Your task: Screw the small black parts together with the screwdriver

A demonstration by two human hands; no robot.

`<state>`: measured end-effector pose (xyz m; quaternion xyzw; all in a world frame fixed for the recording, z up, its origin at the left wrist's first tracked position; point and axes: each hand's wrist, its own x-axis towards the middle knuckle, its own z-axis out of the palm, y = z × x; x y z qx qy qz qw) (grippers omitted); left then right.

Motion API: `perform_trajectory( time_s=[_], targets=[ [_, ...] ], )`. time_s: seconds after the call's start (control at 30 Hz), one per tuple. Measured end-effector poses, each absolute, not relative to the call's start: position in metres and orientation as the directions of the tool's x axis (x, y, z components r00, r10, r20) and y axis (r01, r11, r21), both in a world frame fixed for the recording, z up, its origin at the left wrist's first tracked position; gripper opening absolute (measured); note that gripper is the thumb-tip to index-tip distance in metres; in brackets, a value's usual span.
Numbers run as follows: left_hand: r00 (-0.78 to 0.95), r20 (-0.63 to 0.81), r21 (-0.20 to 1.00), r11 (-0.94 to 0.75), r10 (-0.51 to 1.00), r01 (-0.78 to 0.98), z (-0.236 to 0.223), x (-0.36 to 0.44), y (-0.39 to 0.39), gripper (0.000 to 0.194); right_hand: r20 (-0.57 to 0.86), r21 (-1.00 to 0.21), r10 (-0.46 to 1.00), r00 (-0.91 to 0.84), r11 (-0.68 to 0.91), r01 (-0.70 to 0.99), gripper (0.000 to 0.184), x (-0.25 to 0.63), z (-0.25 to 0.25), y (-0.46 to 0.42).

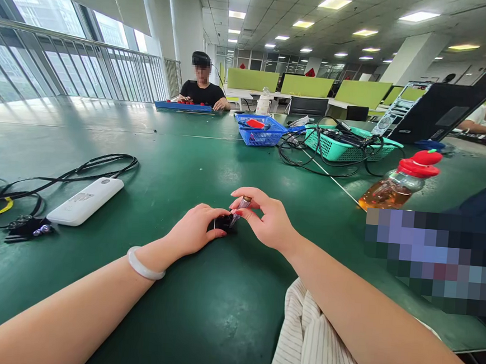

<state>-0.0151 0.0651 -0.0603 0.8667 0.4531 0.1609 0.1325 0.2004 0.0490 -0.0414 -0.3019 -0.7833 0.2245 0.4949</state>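
Observation:
My left hand (pixel 196 229), with a pale bangle (pixel 146 265) at the wrist, is closed around a small black object (pixel 223 223) on the green tabletop (pixel 232 316). Its fingers hide part of the object, so its kind does not show. My right hand (pixel 269 217) pinches a short, see-through stick-like piece with a brown top (pixel 243 203) between thumb and fingers. That piece stands tilted, its lower end at the black object; whether the two touch I cannot tell.
To the left lie a white power bank (pixel 86 200) and black cables (pixel 79 169). Farther off are a blue basket (pixel 263 139), a green basket (pixel 333 150) and tangled cords. A red-capped bottle (pixel 394 185) lies right. Across the table sits a person (pixel 203 92).

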Motion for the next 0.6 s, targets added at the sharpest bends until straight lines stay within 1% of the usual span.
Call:
perform_trajectory(
  time_s=[0.13,0.23,0.4,0.5,0.6],
  targets=[
    [0.539,0.170,0.366,-0.561,0.825,0.743,-0.0621,-0.0158,0.0668,0.042,0.690,-0.605,0.642,-0.335,0.765,0.221,0.024,0.1985,-0.0396,0.0444],
    [0.545,0.175,0.367,-0.568,0.820,0.737,-0.0634,-0.0163,0.0681,0.044,0.681,-0.623,0.657,-0.324,0.752,0.215,0.021,0.1969,-0.0374,0.0409],
    [0.559,0.182,0.393,-0.581,0.809,0.713,-0.0632,-0.0169,0.0672,0.038,0.557,-0.712,0.741,-0.376,0.659,0.245,0.014,0.1953,-0.0357,0.0423],
    [0.561,0.181,0.406,-0.582,0.807,0.705,-0.0610,-0.0165,0.0649,0.040,0.507,-0.755,0.782,-0.363,0.606,0.251,0.008,0.1959,-0.0350,0.0452],
    [0.550,0.155,0.401,-0.562,0.820,0.724,-0.0584,-0.0156,0.0627,0.041,0.472,-0.791,0.815,-0.335,0.559,0.247,0.012,0.1968,-0.0351,0.0469]
  ],
)
